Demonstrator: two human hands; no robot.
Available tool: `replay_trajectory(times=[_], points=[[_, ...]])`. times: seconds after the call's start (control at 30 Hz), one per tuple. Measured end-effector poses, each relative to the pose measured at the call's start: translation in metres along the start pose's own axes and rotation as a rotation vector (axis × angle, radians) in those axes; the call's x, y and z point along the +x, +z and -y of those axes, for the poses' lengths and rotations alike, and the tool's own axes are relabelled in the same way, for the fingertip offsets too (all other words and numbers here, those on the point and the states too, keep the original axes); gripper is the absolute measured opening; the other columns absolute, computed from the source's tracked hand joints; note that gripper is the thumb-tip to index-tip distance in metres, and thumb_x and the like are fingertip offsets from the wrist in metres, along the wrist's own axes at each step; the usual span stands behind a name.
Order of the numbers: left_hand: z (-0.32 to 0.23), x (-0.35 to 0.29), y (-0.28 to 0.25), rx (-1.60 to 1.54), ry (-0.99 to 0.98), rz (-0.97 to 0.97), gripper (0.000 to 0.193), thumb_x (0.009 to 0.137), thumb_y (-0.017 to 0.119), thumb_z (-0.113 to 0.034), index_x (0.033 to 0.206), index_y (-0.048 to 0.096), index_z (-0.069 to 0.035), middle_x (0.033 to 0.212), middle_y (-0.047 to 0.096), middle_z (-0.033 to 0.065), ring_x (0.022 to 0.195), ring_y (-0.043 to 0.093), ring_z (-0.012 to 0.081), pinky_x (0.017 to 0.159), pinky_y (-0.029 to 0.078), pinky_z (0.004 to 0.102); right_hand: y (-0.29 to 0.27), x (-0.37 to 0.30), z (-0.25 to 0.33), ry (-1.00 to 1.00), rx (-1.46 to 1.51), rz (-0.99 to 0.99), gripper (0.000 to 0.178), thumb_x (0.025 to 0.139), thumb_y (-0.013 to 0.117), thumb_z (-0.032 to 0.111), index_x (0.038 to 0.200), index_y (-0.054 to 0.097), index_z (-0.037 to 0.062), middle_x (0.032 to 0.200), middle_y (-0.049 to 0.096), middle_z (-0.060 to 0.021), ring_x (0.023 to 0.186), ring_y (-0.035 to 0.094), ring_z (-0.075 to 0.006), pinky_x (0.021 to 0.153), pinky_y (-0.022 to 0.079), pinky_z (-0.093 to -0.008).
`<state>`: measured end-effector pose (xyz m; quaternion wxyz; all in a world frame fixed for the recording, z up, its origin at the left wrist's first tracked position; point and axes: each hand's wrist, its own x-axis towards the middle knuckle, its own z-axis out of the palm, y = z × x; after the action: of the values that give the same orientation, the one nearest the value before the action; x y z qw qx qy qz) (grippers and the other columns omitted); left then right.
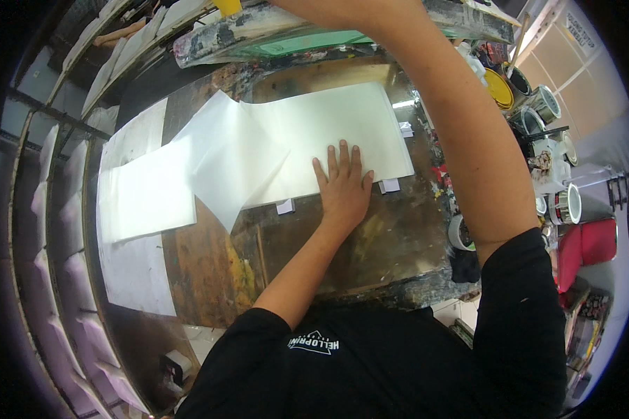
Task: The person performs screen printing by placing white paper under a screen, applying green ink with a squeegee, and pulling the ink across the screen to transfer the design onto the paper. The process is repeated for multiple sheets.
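My left hand (pixel 344 187) lies flat, fingers spread, on a stack of white paper sheets (pixel 293 119) on the stained printing table. One thin, translucent sheet (pixel 241 157) is lifted and curled at the stack's left side. Small white folded tabs (pixel 390 185) stick out along the stack's edges. My right arm reaches up over the far right side. Only part of my right hand (pixel 325 10) shows at the top edge, above the paint-smeared bar of a raised screen frame (pixel 258 31); its fingers are out of sight. Green shows beneath that frame.
Another white paper stack (pixel 154 192) sits at the left on a larger pale sheet (pixel 136 279). Drying racks (pixel 84 258) holding sheets stand along the left. Paint cans and tubs (pixel 544 105) crowd the right, with a red chair (pixel 597 241) beyond.
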<state>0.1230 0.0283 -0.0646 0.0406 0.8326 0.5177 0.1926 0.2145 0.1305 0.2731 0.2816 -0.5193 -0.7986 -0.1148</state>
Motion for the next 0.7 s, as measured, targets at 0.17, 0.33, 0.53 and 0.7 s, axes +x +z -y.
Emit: replay_trajectory(times=[0.17,0.33,0.53,0.7], points=[[0.001,0.001,0.002,0.019,-0.014,-0.016,0.057,0.109,0.046,-0.034,0.157,0.044,-0.004,0.168,0.034,0.0205,0.156,0.026,0.0433,0.125,0.009,0.0678,-0.005,0.007,0.001,0.012,-0.016,0.014,0.086,0.101,0.038,0.07,0.08,0.077,-0.0043,0.076,0.073,-0.0238,0.074,0.074,-0.0388,0.076,0.058,-0.05],[0.007,0.01,0.003,0.026,-0.052,0.012,0.051,0.11,0.043,-0.031,0.155,0.049,-0.007,0.165,0.04,0.0176,0.153,0.033,0.0419,0.124,0.014,0.0676,-0.003,0.001,0.002,0.014,0.015,0.002,0.088,0.1,0.038,0.072,0.082,0.077,-0.0046,0.077,0.073,-0.0249,0.078,0.074,-0.0405,0.078,0.057,-0.0506],[0.014,0.03,-0.041,-0.258,-0.096,0.085,0.051,0.112,0.038,-0.035,0.154,0.052,-0.01,0.163,0.043,0.0191,0.152,0.037,0.0422,0.122,0.017,0.0701,0.003,-0.001,0.003,0.003,0.002,0.001,0.092,0.099,0.037,0.076,0.082,0.077,-0.0057,0.078,0.073,-0.0263,0.076,0.074,-0.0421,0.075,0.058,-0.0499],[0.008,0.017,-0.015,0.044,0.014,0.027,0.054,0.11,0.04,-0.04,0.156,0.05,-0.013,0.165,0.038,0.0208,0.154,0.03,0.0463,0.121,0.01,0.0749,0.004,0.015,-0.003,0.028,-0.07,0.042,0.092,0.099,0.036,0.076,0.083,0.077,-0.0049,0.078,0.073,-0.0268,0.076,0.074,-0.0424,0.073,0.058,-0.0497]])
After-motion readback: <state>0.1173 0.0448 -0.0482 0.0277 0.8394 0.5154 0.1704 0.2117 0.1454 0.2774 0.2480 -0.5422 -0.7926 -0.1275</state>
